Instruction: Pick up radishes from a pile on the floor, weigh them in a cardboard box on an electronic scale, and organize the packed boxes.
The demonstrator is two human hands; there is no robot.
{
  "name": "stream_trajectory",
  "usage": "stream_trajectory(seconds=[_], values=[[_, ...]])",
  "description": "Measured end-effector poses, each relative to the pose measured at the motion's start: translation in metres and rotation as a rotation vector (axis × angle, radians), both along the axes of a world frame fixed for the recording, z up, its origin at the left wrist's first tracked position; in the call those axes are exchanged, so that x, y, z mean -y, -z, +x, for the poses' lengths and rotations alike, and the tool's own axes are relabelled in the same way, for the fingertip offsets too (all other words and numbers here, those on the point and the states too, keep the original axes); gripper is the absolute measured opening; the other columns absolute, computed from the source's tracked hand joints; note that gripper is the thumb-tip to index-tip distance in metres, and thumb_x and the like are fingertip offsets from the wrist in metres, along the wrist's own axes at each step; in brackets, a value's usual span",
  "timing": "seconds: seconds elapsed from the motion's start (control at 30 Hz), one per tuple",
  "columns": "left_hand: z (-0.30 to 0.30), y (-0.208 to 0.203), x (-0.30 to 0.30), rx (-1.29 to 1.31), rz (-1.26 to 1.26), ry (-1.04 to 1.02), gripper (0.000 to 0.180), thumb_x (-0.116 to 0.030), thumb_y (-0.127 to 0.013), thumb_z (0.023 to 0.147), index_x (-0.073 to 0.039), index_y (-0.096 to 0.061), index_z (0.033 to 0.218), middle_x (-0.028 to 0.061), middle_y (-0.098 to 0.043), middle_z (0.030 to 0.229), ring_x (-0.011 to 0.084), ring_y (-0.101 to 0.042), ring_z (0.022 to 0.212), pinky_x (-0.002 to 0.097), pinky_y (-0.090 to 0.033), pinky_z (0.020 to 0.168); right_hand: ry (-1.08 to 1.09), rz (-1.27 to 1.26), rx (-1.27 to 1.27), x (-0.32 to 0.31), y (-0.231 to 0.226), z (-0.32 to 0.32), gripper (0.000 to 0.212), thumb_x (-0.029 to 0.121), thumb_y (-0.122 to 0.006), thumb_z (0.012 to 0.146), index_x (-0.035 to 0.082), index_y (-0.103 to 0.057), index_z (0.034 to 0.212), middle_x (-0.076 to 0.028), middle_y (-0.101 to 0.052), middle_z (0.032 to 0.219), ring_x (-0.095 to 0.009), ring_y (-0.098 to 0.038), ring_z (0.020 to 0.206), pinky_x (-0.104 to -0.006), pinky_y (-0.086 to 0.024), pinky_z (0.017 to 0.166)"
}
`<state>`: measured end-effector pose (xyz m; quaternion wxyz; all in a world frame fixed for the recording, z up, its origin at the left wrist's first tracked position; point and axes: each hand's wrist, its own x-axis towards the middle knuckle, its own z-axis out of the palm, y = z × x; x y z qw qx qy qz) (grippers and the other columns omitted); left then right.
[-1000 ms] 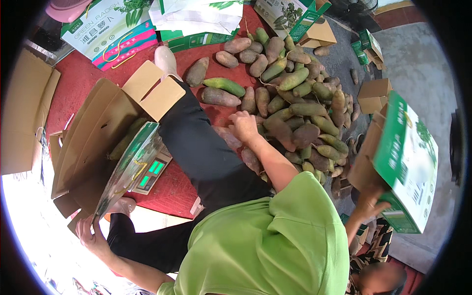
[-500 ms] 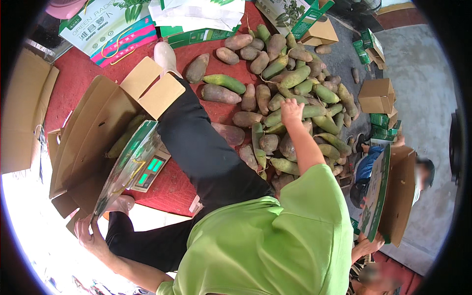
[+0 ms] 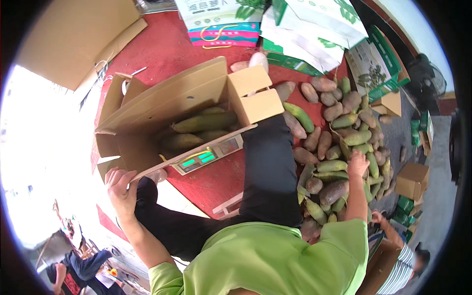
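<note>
My left hand (image 3: pixel 122 189) pinches the near edge of an open cardboard box (image 3: pixel 167 105), with thumb and fingers on the flap. Several long green radishes (image 3: pixel 206 122) lie inside the box. A digital scale (image 3: pixel 228 147) with a lit green display shows at the box's near side, by my leg. My right hand (image 3: pixel 358 164) is down on a heap of green and earth-covered radishes (image 3: pixel 334 189), its fingers bent over a green radish that it mostly hides. Behind the raised flap, the lower part of the box is hidden.
Printed cartons (image 3: pixel 314 29) and a pink-blue bag (image 3: pixel 223 35) stand at the back on the red mat (image 3: pixel 162 44). A large cardboard sheet (image 3: pixel 73 39) is at far left. Small boxes (image 3: pixel 412 179) and a person in stripes (image 3: pixel 400 268) are at right. A fan (image 3: pixel 425 73) stands back right.
My view has swung left, bringing the box's inside and its radishes into sight. The left hand still holds the box edge. My right hand stays over the heap.
</note>
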<state>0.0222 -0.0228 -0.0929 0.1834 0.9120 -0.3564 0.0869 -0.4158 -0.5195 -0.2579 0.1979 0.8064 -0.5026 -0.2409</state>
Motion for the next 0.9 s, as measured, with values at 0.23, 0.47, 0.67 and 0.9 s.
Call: stream_trajectory(seconds=[0.23,0.47,0.67,0.9], values=[[0.006,-0.001,-0.002,-0.005,-0.018,0.058,0.019,-0.001,-0.071,0.059,0.000,-0.067,0.077,0.0100,-0.059,0.071,0.0281,-0.059,0.076,0.0417,-0.045,0.087,0.107,0.105,1.120,0.030,-0.073,0.017,0.050,0.013,-0.070,0.080,0.003,-0.052,0.126,-0.008,-0.058,0.120,-0.024,-0.057,0.106,-0.0365,-0.044,0.090],[0.006,0.001,-0.005,-0.026,-0.021,0.069,0.019,-0.001,-0.072,0.060,-0.001,-0.066,0.079,0.0100,-0.060,0.074,0.0308,-0.059,0.081,0.0403,-0.045,0.085,-0.151,0.458,1.999,-0.034,-0.195,0.148,0.051,0.011,-0.061,0.089,-0.009,-0.043,0.132,-0.014,-0.053,0.127,-0.021,-0.051,0.115,-0.0330,-0.037,0.100],[0.006,0.006,-0.007,-0.015,-0.013,0.076,0.018,-0.002,-0.072,0.062,-0.002,-0.066,0.079,0.0097,-0.060,0.076,0.0307,-0.058,0.083,0.0391,-0.045,0.082,-0.361,0.912,2.150,-0.103,-0.229,0.253,0.048,0.003,-0.060,0.084,-0.007,-0.048,0.129,-0.014,-0.054,0.127,-0.021,-0.052,0.116,-0.0331,-0.038,0.102],[0.007,0.007,-0.006,-0.017,0.006,0.098,0.015,-0.003,-0.071,0.066,-0.002,-0.067,0.081,0.0101,-0.061,0.077,0.0302,-0.057,0.084,0.0379,-0.044,0.080,-0.444,1.194,1.825,-0.158,-0.190,0.334,0.041,0.006,-0.070,0.081,0.003,-0.056,0.120,-0.006,-0.061,0.109,-0.012,-0.058,0.095,-0.0265,-0.048,0.084]])
